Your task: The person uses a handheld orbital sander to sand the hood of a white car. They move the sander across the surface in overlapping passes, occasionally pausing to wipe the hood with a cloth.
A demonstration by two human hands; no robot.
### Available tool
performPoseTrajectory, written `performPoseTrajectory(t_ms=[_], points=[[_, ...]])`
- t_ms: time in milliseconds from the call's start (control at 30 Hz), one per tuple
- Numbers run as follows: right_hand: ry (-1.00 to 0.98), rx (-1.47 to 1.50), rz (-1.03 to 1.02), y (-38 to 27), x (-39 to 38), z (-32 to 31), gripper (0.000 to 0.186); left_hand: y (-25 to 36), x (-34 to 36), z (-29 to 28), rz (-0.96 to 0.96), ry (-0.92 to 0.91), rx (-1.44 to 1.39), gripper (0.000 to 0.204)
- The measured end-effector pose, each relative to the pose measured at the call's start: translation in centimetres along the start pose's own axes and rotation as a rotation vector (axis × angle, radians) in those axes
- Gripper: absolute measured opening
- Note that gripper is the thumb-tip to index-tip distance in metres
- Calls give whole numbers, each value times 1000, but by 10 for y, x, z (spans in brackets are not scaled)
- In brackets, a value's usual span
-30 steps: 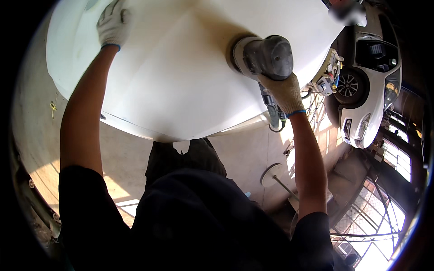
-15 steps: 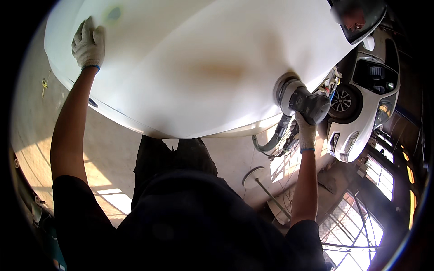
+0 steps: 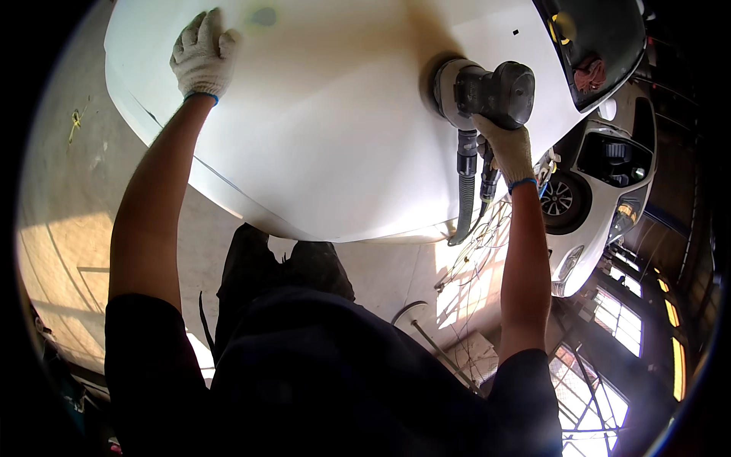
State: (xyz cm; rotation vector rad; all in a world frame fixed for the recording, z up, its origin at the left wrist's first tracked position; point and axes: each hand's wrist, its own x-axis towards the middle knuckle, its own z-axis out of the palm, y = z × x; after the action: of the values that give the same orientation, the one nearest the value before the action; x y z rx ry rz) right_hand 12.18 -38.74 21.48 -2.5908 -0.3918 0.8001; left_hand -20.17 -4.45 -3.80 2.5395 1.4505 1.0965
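My left hand (image 3: 202, 61), in a pale knit glove with a blue cuff, rests open on a white car panel (image 3: 320, 137), its fingers bent slightly. My right hand (image 3: 506, 152), gloved the same way, grips a dark power sander (image 3: 495, 95), whose round pad lies on the panel toward its right side. A ribbed hose (image 3: 465, 198) and a black line hang from the sander over the panel's lower edge. A brownish haze lies above the sander, and a small greenish-grey patch (image 3: 263, 15) is beside my left fingertips.
At the top right is dark glass (image 3: 586, 42) with a red cloth (image 3: 590, 75). A white car (image 3: 579, 259) stands to the right, near tangled cables (image 3: 476, 251). A metal stand (image 3: 426, 335) is on the floor (image 3: 381, 274) below. Bright windows (image 3: 617, 320) are at lower right.
Since half a second ago the sander and my right hand have moved up and left across the panel. My left hand appears farther right in the picture, and the view has shifted.
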Motion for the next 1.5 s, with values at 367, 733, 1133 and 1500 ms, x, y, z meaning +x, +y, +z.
performPoseTrajectory(t_ms=[367,733,1133,1500], points=[[-68,16,-191,-5,-79,102,66,2,3,-6,-78,-57,-90,58],[-175,-262,-412,-19,-173,208,90,-2,2,-4,-68,-75,-35,56],[47,120,-98,-3,-60,89,25,-1,7,-5,-148,-120,-92,59],[96,406,74,-20,120,-58,34,-6,7,-3,-76,-58,-38,58]])
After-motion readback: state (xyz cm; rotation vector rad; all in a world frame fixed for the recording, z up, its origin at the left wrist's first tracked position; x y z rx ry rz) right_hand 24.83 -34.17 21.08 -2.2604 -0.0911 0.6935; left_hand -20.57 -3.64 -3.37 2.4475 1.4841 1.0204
